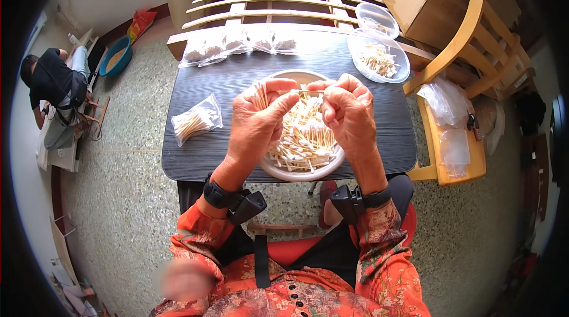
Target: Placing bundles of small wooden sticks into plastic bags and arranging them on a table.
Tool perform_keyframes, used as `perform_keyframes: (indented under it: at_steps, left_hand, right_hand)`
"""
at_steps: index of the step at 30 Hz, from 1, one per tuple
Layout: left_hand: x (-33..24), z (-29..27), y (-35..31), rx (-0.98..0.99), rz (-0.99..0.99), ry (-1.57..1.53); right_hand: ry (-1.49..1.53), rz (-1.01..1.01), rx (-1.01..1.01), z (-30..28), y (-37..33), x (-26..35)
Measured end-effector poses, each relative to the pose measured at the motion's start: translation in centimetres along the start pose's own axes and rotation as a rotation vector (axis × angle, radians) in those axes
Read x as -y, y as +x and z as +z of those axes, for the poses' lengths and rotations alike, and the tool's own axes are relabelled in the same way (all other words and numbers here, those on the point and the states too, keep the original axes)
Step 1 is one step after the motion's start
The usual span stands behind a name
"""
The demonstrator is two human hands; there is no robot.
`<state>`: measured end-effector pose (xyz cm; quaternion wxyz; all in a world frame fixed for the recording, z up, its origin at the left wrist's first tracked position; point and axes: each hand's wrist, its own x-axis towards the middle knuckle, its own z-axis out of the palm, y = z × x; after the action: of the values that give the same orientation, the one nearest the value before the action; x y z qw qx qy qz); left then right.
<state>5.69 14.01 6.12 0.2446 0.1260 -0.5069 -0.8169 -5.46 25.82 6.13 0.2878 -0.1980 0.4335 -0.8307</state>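
Note:
My left hand is closed around a small bunch of cotton swabs, its thumb and forefinger pinched together at the top. Facing it, my right hand pinches a single cotton swab that spans the gap between both hands. Beneath them stands a round white basin heaped with loose cotton swabs with white tips and pale wooden sticks. To the left on the dark table lies a clear plastic bag filled with cotton swabs.
Several small filled bags line the far table edge. Two clear tubs stand at the far right corner. A wooden chair holding plastic bags is at right, below a cardboard box. Another person sits far left near a blue basin.

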Motion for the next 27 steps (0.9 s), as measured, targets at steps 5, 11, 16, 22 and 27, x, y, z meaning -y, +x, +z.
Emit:
perform_keyframes:
  at_steps: [5, 11, 16, 22, 27]
  left_hand:
    - [0.3, 0.0, 0.0, 0.005, 0.052, 0.18]
    - [0.8, 0.0, -0.1, 0.011, 0.161, 0.394]
    - [0.6, -0.2, -0.1, 0.016, 0.144, 0.518]
    - [0.1, 0.3, -0.2, 0.074, 0.076, 0.551]
    - [-0.2, 0.4, -0.2, 0.111, 0.052, 0.587]
  right_hand:
    - [0.053, -0.001, 0.018, 0.1, 0.0, 0.1]
    - [0.033, 0.077, -0.046, 0.5, -0.2, -0.2]
    - [0.093, 0.135, 0.032, 1.0, -0.4, -0.6]
    - [0.085, 0.167, 0.045, 0.4, -0.3, -0.5]
    - [0.047, 0.151, -0.007, 0.5, -0.4, -0.9]
